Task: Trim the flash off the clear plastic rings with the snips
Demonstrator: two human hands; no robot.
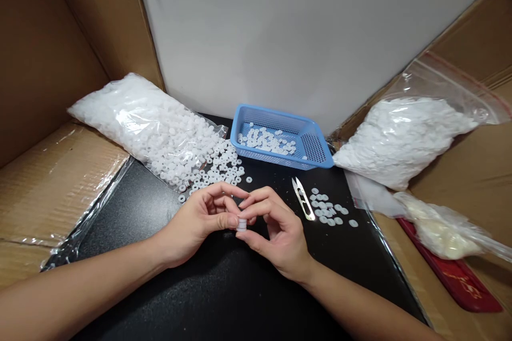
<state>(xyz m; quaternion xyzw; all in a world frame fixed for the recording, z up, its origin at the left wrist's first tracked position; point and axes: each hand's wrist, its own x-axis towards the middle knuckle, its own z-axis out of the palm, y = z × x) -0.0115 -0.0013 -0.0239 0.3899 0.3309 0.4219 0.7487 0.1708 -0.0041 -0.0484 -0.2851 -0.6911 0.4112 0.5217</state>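
Note:
Low over the black table, my left hand and my right hand meet around a short stack of white plastic discs. The left thumb and fingertips press at its upper left side. On the right, my thumb sits by the bottom of the stack and the fingers reach over its top. Loose white rings lie spread just beyond my left hand. Near my right hand are a pair of thread snips and a scatter of flat white discs. My fingers hide part of the stack.
A blue mesh basket holding white pieces stands at the back. At the left lies a large clear bag of white rings; at the right, a zip bag of white pieces. A smaller bag rests on a red case. Cardboard walls flank the table.

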